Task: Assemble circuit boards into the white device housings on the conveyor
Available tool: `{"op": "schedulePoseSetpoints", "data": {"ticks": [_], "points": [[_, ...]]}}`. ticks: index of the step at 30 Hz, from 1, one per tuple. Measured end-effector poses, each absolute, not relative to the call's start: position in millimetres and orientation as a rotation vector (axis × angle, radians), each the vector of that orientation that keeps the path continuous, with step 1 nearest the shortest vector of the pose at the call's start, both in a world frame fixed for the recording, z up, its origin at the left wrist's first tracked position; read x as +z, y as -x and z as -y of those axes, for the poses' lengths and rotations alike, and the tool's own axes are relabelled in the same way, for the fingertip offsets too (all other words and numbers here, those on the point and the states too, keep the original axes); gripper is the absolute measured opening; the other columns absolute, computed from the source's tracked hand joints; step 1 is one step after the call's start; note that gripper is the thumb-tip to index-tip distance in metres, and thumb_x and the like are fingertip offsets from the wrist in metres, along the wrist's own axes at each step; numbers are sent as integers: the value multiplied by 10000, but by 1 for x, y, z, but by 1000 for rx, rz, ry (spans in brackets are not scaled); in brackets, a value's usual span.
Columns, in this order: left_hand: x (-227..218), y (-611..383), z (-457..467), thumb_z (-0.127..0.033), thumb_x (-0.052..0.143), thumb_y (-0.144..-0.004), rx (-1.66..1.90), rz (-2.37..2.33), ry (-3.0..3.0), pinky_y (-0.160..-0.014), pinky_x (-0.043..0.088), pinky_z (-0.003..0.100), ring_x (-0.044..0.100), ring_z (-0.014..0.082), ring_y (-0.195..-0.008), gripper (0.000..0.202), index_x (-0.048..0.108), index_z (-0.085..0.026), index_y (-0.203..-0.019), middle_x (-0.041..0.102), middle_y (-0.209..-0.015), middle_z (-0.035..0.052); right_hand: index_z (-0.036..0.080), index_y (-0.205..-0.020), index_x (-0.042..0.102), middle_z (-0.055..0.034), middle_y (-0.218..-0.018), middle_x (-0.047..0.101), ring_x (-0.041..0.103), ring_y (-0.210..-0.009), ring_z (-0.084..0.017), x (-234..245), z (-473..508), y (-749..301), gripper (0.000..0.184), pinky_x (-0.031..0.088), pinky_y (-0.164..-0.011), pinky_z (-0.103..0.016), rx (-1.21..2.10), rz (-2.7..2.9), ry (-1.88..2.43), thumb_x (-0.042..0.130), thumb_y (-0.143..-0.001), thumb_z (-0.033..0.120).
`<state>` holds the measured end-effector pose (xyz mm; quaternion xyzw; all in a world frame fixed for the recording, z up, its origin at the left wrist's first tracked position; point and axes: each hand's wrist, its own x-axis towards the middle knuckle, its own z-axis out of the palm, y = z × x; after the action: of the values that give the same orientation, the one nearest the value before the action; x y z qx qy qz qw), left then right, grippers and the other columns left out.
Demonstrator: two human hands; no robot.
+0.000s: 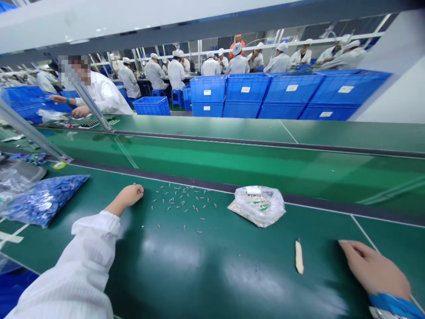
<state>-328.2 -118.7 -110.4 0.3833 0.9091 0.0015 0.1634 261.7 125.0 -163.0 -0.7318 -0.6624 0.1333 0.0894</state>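
My left hand reaches out in a white sleeve across the dark green table, fingers curled shut, at the left edge of several small metal parts scattered loose on the surface. What the curled fingers hold, if anything, is hidden. My right hand lies flat on the table at the lower right, fingers stretched out and holding nothing. A small cream-coloured strip lies just left of it. A clear plastic bag of small parts sits between the two hands, farther back.
A bag of blue rings lies at the left. A green conveyor belt runs behind the table. Blue crates stand beyond it. A person in white works across the belt; several more sit behind.
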Motion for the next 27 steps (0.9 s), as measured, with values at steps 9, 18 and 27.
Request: {"op": "schedulePoseSetpoints", "data": {"ticks": [9, 18, 27], "points": [[-65, 265, 114, -336, 554, -904, 735, -2641, -1109, -674, 543, 323, 631, 138, -731, 225, 596, -135, -996, 644, -877, 26, 250, -668, 657, -140, -679, 693, 606, -531, -222, -152, -111, -251, 250, 428, -501, -297, 226, 1902, 1984, 517, -774, 427], [-5, 81, 73, -308, 589, -747, 1216, -2075, -1661, -526, 468, 198, 598, 107, -572, 92, 608, -227, -706, 656, -671, -32, 167, -710, 677, -55, -689, 686, 632, -654, -162, -32, -35, -128, 189, 508, -652, -274, 1274, 1867, 698, 595, -769, 327], [6, 12, 56, -163, 582, -728, 1306, -2005, -2012, -475, 405, 126, 514, 38, -457, 141, 560, -299, -702, 626, -613, -148, 150, -668, 631, 25, -590, 581, 521, -553, -72, -16, -25, -115, 253, 432, -549, -196, 1951, 1384, 546, 821, -568, 284]]}}
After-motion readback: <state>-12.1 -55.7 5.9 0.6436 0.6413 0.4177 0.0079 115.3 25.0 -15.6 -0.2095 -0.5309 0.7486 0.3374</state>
